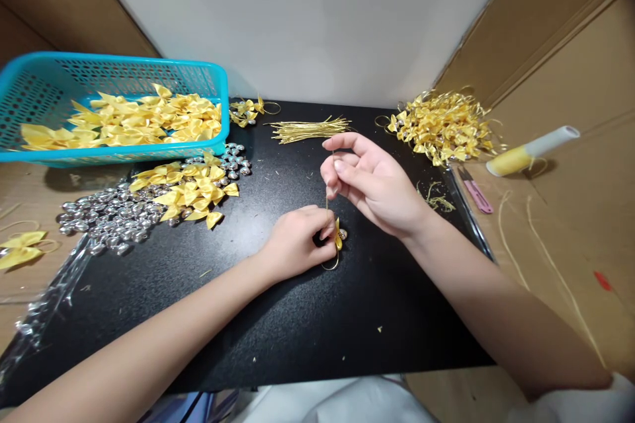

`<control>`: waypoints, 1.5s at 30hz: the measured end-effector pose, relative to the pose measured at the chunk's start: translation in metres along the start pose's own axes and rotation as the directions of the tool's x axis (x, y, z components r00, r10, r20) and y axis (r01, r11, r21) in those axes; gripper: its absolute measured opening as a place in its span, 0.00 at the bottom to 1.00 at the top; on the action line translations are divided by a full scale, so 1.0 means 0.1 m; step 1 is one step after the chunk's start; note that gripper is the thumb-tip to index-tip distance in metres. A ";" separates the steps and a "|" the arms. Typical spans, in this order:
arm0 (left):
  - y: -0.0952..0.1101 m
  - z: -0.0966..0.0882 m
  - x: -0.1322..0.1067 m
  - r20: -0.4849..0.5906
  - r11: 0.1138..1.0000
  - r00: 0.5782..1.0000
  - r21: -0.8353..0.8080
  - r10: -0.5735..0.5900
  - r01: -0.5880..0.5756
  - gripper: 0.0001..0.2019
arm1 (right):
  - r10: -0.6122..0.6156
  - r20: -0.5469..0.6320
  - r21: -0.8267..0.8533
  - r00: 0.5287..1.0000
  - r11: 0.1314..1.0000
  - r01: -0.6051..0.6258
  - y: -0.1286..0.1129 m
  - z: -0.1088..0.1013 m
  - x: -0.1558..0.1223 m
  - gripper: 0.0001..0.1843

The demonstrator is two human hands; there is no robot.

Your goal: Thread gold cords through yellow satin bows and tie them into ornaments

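Note:
Over the middle of the black tabletop, my left hand (302, 238) is closed on a small yellow ribbon bow (338, 236) with a silver bell-like bead beside it. A loop of gold cord (331, 267) hangs below those fingers. Just above and to the right, my right hand (372, 178) pinches the upper part of the cord, which runs straight up out of my left fist. The bow is partly hidden behind the left fingers, so its knot cannot be made out.
A blue basket (226, 106) of yellow bows stands back left, with loose bows (198, 188) and silver beads (119, 211) before it. Gold cords (310, 129) lie at the back. Finished-looking bows (441, 125) are heaped back right, near pink snips (475, 192) and a tube (533, 151).

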State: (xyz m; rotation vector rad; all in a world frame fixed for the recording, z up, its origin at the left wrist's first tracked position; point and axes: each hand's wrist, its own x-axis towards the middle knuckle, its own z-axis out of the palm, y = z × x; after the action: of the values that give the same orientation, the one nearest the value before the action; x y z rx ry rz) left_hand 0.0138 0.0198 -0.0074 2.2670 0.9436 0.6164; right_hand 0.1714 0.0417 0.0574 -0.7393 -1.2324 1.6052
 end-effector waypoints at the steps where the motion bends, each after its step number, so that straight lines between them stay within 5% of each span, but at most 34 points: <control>1: 0.00 0.00 0.00 0.000 1.000 1.000 0.012 0.000 0.000 0.13 | -0.001 0.000 -0.001 1.000 1.000 0.001 0.00 0.00 0.00 0.08; 17: -0.02 -0.02 -0.01 -0.012 0.980 0.996 0.181 0.091 -0.087 0.07 | -0.019 -0.026 0.019 0.999 1.000 0.020 0.03 -0.12 -0.04 0.08; 32: 0.00 0.02 0.01 -0.010 0.999 1.000 -0.041 -0.003 0.002 0.12 | -0.064 -0.045 -0.048 0.997 0.997 0.062 -0.07 -0.06 0.06 0.08; 45: -0.03 0.05 0.00 -0.015 0.998 0.998 0.016 0.055 -0.055 0.09 | -0.055 -0.012 -0.008 0.998 0.998 0.054 -0.08 0.06 0.11 0.08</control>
State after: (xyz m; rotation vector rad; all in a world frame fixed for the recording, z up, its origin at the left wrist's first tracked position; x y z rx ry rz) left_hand 0.0154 0.0194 -0.0126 2.3115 0.8991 0.6532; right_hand 0.1646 0.0502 0.0680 -0.7134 -1.2399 1.5502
